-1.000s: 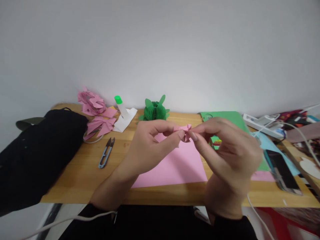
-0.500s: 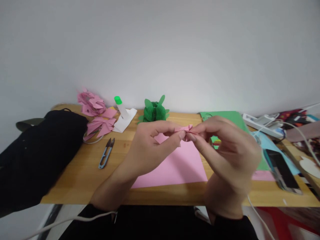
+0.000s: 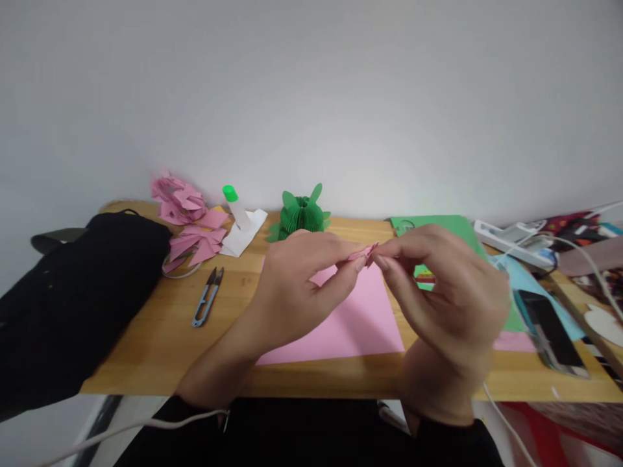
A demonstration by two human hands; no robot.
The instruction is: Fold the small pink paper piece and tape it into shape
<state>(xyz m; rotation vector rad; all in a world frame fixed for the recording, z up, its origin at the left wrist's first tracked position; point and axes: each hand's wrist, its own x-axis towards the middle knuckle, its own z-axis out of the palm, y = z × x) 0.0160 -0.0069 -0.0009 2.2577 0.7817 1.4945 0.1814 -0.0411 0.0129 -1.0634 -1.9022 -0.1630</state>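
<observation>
My left hand [image 3: 299,285] and my right hand [image 3: 440,292] meet above the wooden table [image 3: 160,337], fingertips pinched together on a small folded pink paper piece [image 3: 365,251]. Only a sliver of that piece shows between the thumbs and forefingers. Under the hands lies a flat pink paper sheet [image 3: 350,324].
Thread snips [image 3: 207,305] lie left of the sheet. Behind them are folded pink paper pieces [image 3: 187,224], a green-capped glue stick [image 3: 236,207] and a green paper ornament [image 3: 300,214]. A black bag [image 3: 68,292] covers the left end. Green paper [image 3: 448,230], a phone [image 3: 548,331], a power strip [image 3: 513,237] and cables crowd the right.
The pink piece has been squeezed flatter between my fingertips, with less of it showing. Both hands stayed in nearly the same spot.
</observation>
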